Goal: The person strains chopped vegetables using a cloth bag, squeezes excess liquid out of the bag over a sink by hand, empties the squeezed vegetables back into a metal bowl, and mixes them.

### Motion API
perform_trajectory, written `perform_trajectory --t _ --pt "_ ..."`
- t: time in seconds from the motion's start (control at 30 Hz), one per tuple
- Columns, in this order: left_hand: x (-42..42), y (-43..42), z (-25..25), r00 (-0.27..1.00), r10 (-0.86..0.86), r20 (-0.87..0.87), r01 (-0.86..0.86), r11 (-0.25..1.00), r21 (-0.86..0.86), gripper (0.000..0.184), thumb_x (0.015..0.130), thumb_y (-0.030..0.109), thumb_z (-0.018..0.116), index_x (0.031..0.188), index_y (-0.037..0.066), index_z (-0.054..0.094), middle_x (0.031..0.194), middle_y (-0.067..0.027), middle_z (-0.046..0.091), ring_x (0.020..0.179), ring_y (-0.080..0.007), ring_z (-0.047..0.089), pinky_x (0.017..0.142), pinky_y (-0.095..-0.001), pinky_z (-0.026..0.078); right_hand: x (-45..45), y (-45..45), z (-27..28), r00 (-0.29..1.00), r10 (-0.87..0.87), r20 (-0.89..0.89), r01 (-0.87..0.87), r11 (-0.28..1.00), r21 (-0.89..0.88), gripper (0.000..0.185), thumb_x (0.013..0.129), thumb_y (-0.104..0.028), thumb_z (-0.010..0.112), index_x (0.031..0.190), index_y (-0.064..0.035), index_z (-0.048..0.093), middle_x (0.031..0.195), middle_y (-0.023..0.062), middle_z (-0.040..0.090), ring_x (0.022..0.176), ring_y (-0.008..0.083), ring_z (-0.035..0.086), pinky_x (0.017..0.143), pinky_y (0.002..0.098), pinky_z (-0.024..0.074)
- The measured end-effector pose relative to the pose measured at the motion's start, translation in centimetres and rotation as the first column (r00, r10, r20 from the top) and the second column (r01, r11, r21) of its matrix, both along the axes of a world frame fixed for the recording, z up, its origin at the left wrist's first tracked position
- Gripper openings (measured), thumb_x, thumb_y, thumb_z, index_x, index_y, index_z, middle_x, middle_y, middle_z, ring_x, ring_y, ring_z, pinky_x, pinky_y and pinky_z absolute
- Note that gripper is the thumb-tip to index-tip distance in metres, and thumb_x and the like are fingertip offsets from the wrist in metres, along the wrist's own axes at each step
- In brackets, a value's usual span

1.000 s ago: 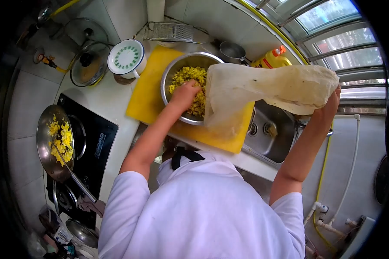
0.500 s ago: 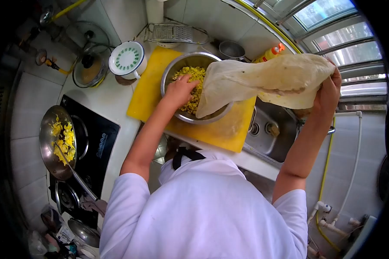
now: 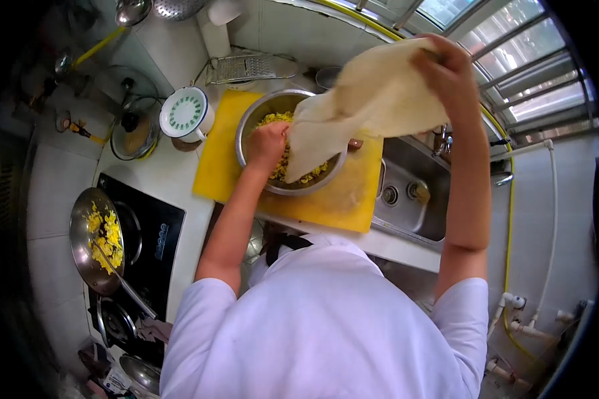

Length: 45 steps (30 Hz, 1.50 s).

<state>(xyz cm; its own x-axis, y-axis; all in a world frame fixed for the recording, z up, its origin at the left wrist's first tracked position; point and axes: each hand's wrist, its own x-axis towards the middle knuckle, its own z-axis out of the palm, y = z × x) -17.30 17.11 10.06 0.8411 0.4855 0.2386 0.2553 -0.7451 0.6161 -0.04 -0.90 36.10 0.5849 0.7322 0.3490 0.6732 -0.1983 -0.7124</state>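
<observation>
My right hand is raised to the upper right, closed on one end of a thin cream cloth. The cloth slants down from it into a steel bowl, its lower edge lying over the bowl's right part. Over the bowl's left side, my left hand is closed in a fist against the cloth's near edge, which it seems to pinch; the fingertips are hidden. Yellow and dark chopped food lies in the bowl, partly covered by the cloth. The bowl stands on a yellow cutting board.
To the left, a pan with scrambled egg and a utensil sits by a black cooktop. A steel sink lies right of the board. A white enamel mug with a lid and a metal grater stand behind.
My right hand has risen and moved left, lifting the cloth's end higher. The left hand has turned and closed into a fist by the cloth's edge. The view has shifted slightly.
</observation>
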Motion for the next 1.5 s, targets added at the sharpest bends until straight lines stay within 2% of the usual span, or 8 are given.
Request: perform_trajectory --t 0.17,0.47,0.53,0.83,1.07,1.17,1.23,1.5 --pt "0.1 0.4 -3.0 0.972 0.004 0.234 -0.031 0.993 0.11 0.017 0.077 0.011 0.061 0.094 0.007 0.064 0.083 -0.0105 0.063 0.083 -0.0322 0.059 0.072 -0.0387 0.048 -0.5 1.9 0.4 0.996 0.036 -0.086 -0.03 0.996 0.079 0.023 0.081 -0.019 0.067 0.095 -0.0007 0.064 0.077 0.0013 0.063 0.066 0.006 0.058 0.06 0.0211 0.0475" --pt "-1.0 1.4 -5.0 0.968 0.191 -0.162 -0.25 0.779 -0.575 0.019 0.078 0.018 0.065 0.094 0.008 0.067 0.105 -0.0133 0.06 0.09 -0.0272 0.06 0.075 -0.0353 0.048 -0.9 1.2 4.5 0.977 -0.052 -0.208 0.102 0.967 0.234 0.017 0.082 -0.012 0.063 0.094 0.0003 0.064 0.075 0.0045 0.065 0.058 0.0116 0.06 0.053 0.0242 0.0501" --pt "-0.9 1.9 -8.1 0.958 0.035 0.284 -0.066 0.993 0.102 0.021 0.075 0.024 0.068 0.09 0.008 0.067 0.099 -0.0117 0.061 0.084 -0.0283 0.059 0.069 -0.0379 0.048 -0.7 1.0 4.9 0.968 -0.015 -0.249 0.092 0.949 0.301 0.014 0.081 -0.01 0.063 0.091 -0.0003 0.063 0.074 0.0043 0.064 0.058 0.0107 0.059 0.052 0.0229 0.0492" --pt "-0.2 -2.3 -3.3 0.948 0.011 -0.319 -0.076 0.978 -0.194 0.018 0.066 0.006 0.066 0.083 0.009 0.06 0.097 -0.013 0.053 0.1 -0.0333 0.048 0.087 -0.0418 0.041 0.0 0.7 3.8 0.831 0.216 -0.513 0.08 0.865 0.495 0.011 0.081 -0.01 0.063 0.087 -0.0008 0.062 0.074 0.005 0.063 0.059 0.0118 0.06 0.057 0.0253 0.0529" --pt "-0.3 -4.5 -3.0 0.998 0.018 0.058 -0.02 0.999 0.031 0.049 0.064 0.004 0.067 0.111 0.009 0.054 0.113 -0.011 0.048 0.109 -0.0306 0.044 0.094 -0.0438 0.035 2.1 0.0 2.9 0.822 0.234 -0.519 0.034 0.89 0.455 0.021 0.084 -0.013 0.064 0.101 -0.0002 0.061 0.089 0.0078 0.066 0.072 0.014 0.065 0.065 0.025 0.0554" --pt "0.9 -5.9 -3.1 0.952 0.026 0.304 0.218 0.639 -0.737 0.048 0.075 0.01 0.068 0.119 0.009 0.051 0.113 -0.0084 0.049 0.11 -0.0214 0.045 0.093 -0.0392 0.037 1.9 0.4 2.3 0.808 0.227 -0.543 0.059 0.887 0.458 0.021 0.083 -0.014 0.064 0.099 -0.0007 0.062 0.088 0.0066 0.066 0.07 0.0127 0.065 0.064 0.0244 0.0549" --pt "1.4 -6.3 -1.0 0.895 0.426 0.129 0.215 -0.16 -0.964 0.027 0.085 0.017 0.064 0.109 0.011 0.054 0.097 -0.0036 0.054 0.093 -0.0129 0.053 0.08 -0.0317 0.044 1.9 0.4 2.4 0.807 0.217 -0.549 0.081 0.881 0.466 0.022 0.083 -0.016 0.065 0.099 -0.0009 0.063 0.087 0.006 0.066 0.068 0.0118 0.064 0.064 0.0241 0.0546" --pt "1.2 -4.5 1.1 0.86 0.452 0.237 0.194 0.14 -0.971 0.012 0.091 0.024 0.055 0.085 0.014 0.052 0.066 0.0048 0.049 0.056 -0.0066 0.044 0.052 -0.0229 0.038 1.8 -0.9 1.5 0.907 -0.011 -0.421 0.13 0.958 0.255 0.028 0.082 -0.025 0.067 0.096 -0.0016 0.064 0.078 0.0019 0.064 0.064 0.0072 0.059 0.059 0.0233 0.0489"
